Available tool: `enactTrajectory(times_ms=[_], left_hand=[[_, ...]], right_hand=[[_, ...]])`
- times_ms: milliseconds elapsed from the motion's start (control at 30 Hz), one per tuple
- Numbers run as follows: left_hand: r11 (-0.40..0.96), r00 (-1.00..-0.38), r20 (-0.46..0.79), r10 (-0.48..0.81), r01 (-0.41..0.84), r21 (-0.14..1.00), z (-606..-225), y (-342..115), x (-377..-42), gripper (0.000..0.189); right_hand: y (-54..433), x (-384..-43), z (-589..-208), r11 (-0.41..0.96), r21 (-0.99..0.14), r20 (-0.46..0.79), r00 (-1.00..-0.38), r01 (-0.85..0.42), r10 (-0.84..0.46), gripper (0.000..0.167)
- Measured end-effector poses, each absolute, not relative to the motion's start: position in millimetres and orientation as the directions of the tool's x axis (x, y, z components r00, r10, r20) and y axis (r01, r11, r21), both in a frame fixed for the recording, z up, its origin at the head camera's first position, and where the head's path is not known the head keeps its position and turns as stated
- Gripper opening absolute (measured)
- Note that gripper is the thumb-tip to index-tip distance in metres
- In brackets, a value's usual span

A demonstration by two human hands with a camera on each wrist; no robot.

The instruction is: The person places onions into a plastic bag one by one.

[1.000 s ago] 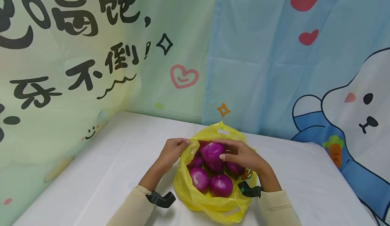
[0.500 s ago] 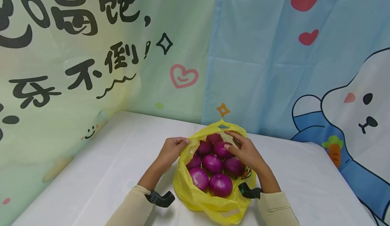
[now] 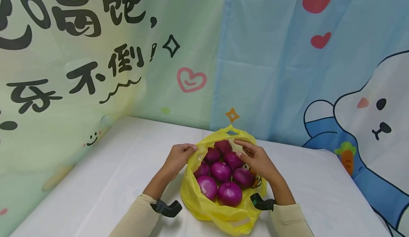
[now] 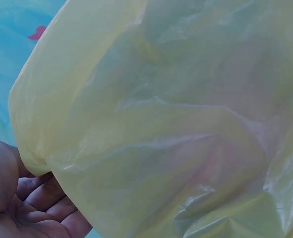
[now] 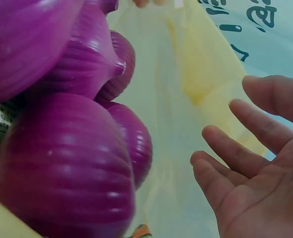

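Note:
A yellow plastic bag (image 3: 201, 210) stands with its mouth spread wide, several purple onions (image 3: 220, 171) piled inside. At the bag's left rim my left hand (image 3: 179, 157) pinches the plastic between thumb and fingers; the left wrist view shows the thin bag wall (image 4: 151, 129) fanning out from that hand (image 4: 42, 206). My right hand (image 3: 259, 161) hovers over the right side of the opening, fingers spread and holding nothing. In the right wrist view, its fingers (image 5: 238, 146) point toward a large onion (image 5: 69, 168), with a gap between.
The bag rests on a white-covered table (image 3: 127, 166). Behind it hangs a printed cloth backdrop (image 3: 255, 52) with hearts, lettering and a white cartoon animal. A black wrist camera (image 3: 167, 208) sits on the left wrist, another (image 3: 263, 202) on the right.
One second ago the right hand held an onion over the pile. It has let the onion go among the others and drawn slightly right. The left hand keeps its pinch on the rim.

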State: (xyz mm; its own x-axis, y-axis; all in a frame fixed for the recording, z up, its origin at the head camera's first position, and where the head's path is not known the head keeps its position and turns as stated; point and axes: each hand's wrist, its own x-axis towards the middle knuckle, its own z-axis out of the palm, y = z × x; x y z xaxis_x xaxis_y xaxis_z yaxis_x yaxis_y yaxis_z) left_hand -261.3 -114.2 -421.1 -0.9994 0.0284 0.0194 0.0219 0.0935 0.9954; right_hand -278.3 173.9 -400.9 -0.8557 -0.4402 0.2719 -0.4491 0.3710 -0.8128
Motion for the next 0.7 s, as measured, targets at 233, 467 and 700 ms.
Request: enactTrajectory(times_ms=[233,467,700], left_hand=[[0.095,-1.000,0.013,0.021,0.015,0.995,-420,-117,-261,0.030],[0.099,-0.999,0.030,-0.015,0.028,0.995,-423,-120,-262,0.030],[0.036,-0.996,0.084,-0.007,0.084,0.996,-423,-131,-272,0.037]], right_hand=[[179,-275,-395,0.373,-0.800,0.270,-0.837,-0.470,-0.475,0.043],[191,-267,-388,0.333,-0.814,0.297,-0.833,-0.476,-0.466,0.039],[227,-257,-388,0.516,-0.716,0.361,-0.882,-0.470,-0.303,0.036]])
